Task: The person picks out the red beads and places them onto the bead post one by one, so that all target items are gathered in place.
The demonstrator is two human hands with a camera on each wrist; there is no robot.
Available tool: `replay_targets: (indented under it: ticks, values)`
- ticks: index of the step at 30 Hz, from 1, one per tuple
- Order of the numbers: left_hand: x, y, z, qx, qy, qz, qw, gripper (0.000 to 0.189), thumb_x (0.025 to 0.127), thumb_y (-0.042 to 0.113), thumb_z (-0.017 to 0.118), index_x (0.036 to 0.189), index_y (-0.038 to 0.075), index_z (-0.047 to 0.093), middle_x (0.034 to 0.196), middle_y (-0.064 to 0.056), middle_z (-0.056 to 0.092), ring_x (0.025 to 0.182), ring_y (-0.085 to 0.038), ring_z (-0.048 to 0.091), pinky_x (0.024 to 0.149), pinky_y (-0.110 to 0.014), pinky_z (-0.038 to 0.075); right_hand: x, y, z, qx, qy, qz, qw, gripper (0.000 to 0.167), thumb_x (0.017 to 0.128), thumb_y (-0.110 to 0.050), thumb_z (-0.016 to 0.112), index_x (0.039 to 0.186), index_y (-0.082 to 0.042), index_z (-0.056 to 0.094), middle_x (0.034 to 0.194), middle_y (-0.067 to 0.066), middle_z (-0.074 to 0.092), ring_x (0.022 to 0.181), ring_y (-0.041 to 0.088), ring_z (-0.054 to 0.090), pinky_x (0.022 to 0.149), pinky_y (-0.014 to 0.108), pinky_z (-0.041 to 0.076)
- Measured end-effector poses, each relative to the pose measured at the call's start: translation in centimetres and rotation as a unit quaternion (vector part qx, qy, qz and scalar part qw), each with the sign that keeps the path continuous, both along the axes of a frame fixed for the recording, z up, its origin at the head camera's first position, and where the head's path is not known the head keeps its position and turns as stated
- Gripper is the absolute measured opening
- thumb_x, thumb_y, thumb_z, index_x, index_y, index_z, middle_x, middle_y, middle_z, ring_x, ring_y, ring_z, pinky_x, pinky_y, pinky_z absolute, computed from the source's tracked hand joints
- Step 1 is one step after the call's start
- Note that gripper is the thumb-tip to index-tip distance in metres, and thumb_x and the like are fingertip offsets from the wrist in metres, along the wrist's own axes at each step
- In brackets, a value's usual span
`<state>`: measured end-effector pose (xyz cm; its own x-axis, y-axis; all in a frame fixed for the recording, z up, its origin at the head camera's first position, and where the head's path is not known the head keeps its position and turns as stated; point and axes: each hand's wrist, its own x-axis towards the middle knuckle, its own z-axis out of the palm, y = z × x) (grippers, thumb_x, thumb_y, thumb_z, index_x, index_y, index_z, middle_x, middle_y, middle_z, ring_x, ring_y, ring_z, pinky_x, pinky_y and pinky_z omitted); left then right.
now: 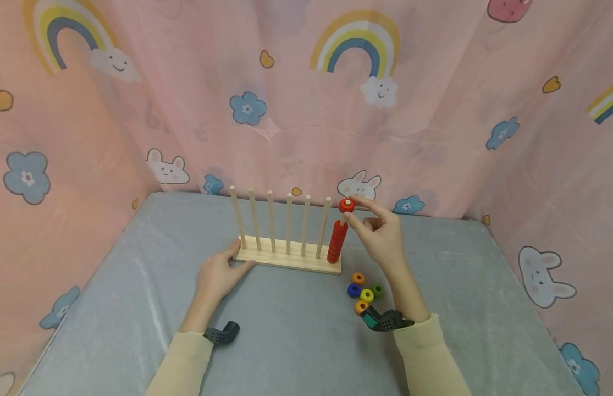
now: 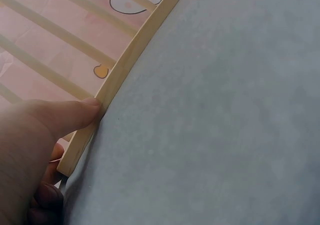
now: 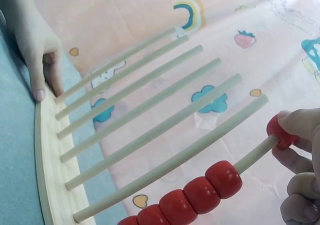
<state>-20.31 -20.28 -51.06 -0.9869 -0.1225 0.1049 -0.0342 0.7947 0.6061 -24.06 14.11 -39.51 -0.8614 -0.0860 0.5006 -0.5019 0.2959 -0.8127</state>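
A wooden peg board (image 1: 286, 258) with a row of upright pegs (image 3: 165, 155) stands on the table. My left hand (image 1: 219, 273) grips its left end, thumb along the front edge and fingers behind, as the left wrist view shows too. Several red beads (image 1: 337, 242) are stacked on the rightmost peg. At the top of that same peg, my right hand (image 1: 382, 234) pinches another red bead (image 3: 281, 131) between thumb and fingers. The peg's tip shows through this bead's hole, and a stretch of bare peg separates it from the stack. The other pegs carry no beads.
Loose beads lie right of the board near my right wrist: orange (image 1: 358, 278), blue (image 1: 354, 290), yellow (image 1: 366, 296) and green (image 1: 377, 290). A grey cloth covers the table (image 1: 296, 341). Behind hangs a pink patterned curtain (image 1: 296, 148).
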Motion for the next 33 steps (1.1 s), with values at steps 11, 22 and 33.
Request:
replay_targets:
  ticks: [11, 22, 33]
  values:
    - [-0.1, 0.2, -0.1, -0.001, 0.004, -0.004, 1.0000, 0.077, 0.092, 0.049, 0.081, 0.153, 0.010, 0.056, 0.153, -0.008, 0.057, 0.130, -0.045, 0.063, 0.074, -0.047, 0.058, 0.5, 0.4, -0.5, 0.007, 0.013, -0.004, 0.9999, 0.035, 0.096, -0.004, 0.079, 0.130, -0.006, 0.075, 0.095, -0.007, 0.068, 0.041, 0.005, 0.026, 0.042, 0.024, 0.022]
    - [0.0, 0.0, -0.2, 0.009, -0.002, -0.006, 0.9999, 0.077, 0.093, 0.048, 0.080, 0.154, 0.009, 0.054, 0.155, -0.009, 0.055, 0.136, -0.043, 0.058, 0.088, -0.053, 0.058, 3.0, 3.0, -2.7, 0.061, 0.000, -0.004, 0.9982, 0.030, 0.093, 0.001, 0.079, 0.123, -0.005, 0.078, 0.117, 0.015, 0.076, 0.041, 0.002, 0.026, 0.040, 0.022, 0.025]
    - [-0.1, -0.6, -0.1, -0.002, -0.006, -0.005, 1.0000, 0.077, 0.095, 0.047, 0.079, 0.155, 0.007, 0.053, 0.153, -0.015, 0.056, 0.133, -0.047, 0.060, 0.095, -0.059, 0.055, 5.5, 6.7, -6.3, 0.135, -0.025, -0.020, 0.9903, 0.030, 0.092, -0.001, 0.081, 0.122, -0.006, 0.077, 0.114, 0.016, 0.075, 0.045, 0.001, 0.037, 0.042, 0.022, 0.034]
